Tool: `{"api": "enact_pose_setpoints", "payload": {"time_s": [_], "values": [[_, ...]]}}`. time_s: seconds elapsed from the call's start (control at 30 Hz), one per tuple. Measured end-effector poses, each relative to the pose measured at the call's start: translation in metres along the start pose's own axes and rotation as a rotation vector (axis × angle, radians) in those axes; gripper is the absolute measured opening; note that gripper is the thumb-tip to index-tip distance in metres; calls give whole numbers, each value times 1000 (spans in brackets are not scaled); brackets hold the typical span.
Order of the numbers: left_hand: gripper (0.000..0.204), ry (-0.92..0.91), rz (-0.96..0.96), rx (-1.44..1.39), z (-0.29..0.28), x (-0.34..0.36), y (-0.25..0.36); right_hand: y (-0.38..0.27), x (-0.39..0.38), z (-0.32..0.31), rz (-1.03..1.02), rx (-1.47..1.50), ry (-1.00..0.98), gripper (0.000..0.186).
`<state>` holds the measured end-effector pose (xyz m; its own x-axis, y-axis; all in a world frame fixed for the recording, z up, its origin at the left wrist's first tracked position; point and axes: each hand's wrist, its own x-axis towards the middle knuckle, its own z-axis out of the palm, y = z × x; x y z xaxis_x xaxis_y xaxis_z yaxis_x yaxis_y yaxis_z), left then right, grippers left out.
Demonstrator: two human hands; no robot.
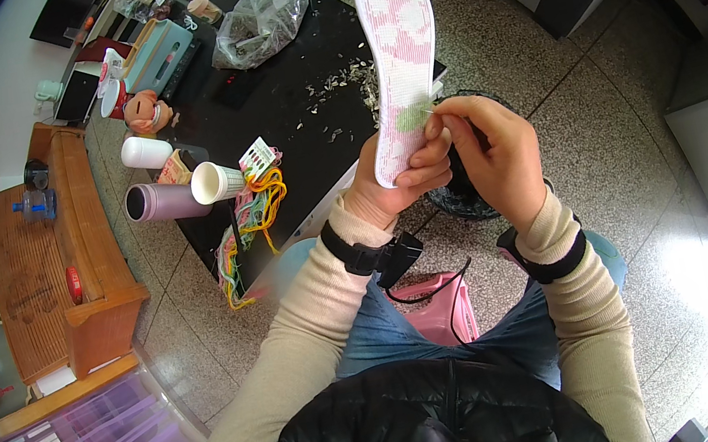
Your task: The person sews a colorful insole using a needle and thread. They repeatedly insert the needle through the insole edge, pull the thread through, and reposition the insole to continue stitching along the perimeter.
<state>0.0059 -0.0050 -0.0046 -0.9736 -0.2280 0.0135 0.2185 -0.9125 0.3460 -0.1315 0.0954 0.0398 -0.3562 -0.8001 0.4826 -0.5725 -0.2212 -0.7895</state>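
Observation:
A white shoe insole [400, 33] with a pink pattern and a green patch near its lower end stands tilted up before me. My left hand [381, 186] is closed around that lower end, its fingers wrapped over the right edge. Beside the green patch, my right hand [498, 148] pinches what looks like a thin needle at the insole's edge; the fingertips hide most of it. On the black table to the left hang skeins of embroidery thread [261, 204] in yellow, green and pink, next to a pattern card [259, 158] and a paper cup [216, 182].
A purple tumbler [166, 201], a white bottle [145, 152] and a pig figurine [147, 112] stand along the table's left. Farther back lie a clear plastic bag [261, 26] and scattered shells [341, 91]. A black-lined bin [463, 197] is below my hands, a pink stool [440, 308] between my legs.

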Motion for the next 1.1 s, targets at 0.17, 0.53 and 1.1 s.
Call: {"api": "enact_pose_setpoints", "payload": {"time_s": [0.17, 0.53, 1.1], "values": [[26, 162, 83, 229, 5, 1, 0, -1, 0, -13, -41, -273, -80, 11], [23, 427, 395, 866, 3, 6, -17, 42, -4, -1, 477, 405, 9, 18], [11, 483, 457, 1149, 1, 10, -19, 25, 1, -8, 34, 464, 95, 6]]}}
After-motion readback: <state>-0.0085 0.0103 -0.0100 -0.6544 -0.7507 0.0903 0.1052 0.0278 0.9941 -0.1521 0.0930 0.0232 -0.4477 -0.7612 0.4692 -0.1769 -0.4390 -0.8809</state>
